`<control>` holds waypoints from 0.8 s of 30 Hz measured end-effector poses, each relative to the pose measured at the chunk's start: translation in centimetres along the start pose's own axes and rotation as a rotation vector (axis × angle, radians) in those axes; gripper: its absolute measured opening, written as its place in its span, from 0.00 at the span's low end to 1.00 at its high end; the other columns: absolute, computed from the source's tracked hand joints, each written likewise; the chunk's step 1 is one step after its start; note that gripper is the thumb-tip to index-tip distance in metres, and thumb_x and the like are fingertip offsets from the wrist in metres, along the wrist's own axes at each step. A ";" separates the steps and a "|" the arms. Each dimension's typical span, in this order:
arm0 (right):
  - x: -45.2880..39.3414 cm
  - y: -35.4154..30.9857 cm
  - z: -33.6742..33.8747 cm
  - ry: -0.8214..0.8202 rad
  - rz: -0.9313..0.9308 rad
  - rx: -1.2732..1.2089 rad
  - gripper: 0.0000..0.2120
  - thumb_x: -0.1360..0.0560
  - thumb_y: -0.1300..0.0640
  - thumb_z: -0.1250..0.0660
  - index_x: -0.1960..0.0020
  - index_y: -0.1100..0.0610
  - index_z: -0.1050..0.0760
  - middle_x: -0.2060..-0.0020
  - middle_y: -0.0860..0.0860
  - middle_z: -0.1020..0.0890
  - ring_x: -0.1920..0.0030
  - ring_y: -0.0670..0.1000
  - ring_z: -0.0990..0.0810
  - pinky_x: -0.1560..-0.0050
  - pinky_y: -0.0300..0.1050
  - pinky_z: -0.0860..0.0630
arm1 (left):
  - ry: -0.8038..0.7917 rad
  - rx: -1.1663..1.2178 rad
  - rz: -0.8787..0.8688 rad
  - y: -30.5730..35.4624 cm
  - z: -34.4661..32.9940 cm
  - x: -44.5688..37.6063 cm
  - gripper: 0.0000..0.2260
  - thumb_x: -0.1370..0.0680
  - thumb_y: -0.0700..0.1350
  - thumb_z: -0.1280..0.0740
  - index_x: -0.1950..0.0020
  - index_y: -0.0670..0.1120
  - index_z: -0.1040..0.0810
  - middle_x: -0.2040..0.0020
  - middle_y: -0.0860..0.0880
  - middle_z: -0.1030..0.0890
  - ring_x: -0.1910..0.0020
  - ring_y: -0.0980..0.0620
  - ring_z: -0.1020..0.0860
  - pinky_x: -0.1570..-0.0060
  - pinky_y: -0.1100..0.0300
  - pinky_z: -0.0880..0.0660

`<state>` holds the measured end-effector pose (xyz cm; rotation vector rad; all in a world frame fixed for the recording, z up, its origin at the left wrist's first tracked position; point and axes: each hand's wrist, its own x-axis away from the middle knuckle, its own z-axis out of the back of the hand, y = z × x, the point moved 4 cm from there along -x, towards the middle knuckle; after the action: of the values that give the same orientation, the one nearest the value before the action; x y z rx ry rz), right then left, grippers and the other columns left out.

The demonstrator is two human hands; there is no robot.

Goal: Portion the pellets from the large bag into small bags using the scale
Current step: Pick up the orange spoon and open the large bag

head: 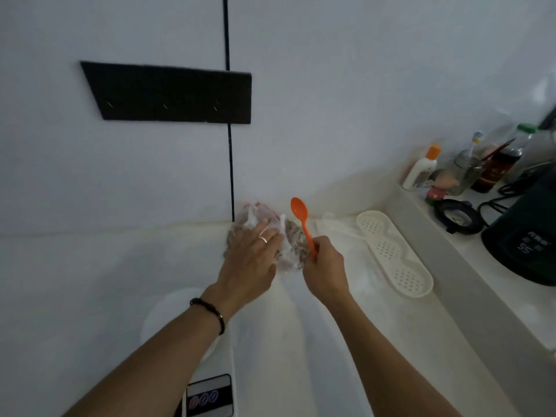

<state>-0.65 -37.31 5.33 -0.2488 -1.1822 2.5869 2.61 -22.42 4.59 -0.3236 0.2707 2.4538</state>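
the left hand [252,251] lies flat, fingers straight, pinning the pellet bag [288,242] at the counter's back edge; the right hand [323,267] grips an orange spoon [302,219] upright, likely ready for scooping.

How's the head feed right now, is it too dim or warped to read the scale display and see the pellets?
Head view: dim and soft overall; wide-angle bending curves the counter edge; the white digital scale is washed out, its display unreadable and partly behind the left forearm; brown pellets in the clear plastic bag show only as a blur; the orange plastic spoon is the clearest thing.
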 end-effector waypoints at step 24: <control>-5.0 -0.1 -4.1 0.087 -0.086 0.225 0.08 0.22 0.50 0.39 0.50 0.55 0.31 0.60 0.52 0.20 0.61 0.55 0.20 0.57 0.54 0.20 | 0.115 -0.141 0.123 -6.9 -1.6 -0.7 0.12 0.24 0.49 0.43 0.60 0.46 0.23 0.58 0.46 0.21 0.55 0.44 0.25 0.57 0.50 0.31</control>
<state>5.20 -35.97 2.93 -0.2528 -0.8449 2.5765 7.72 -17.87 2.43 -0.5241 0.1707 2.5860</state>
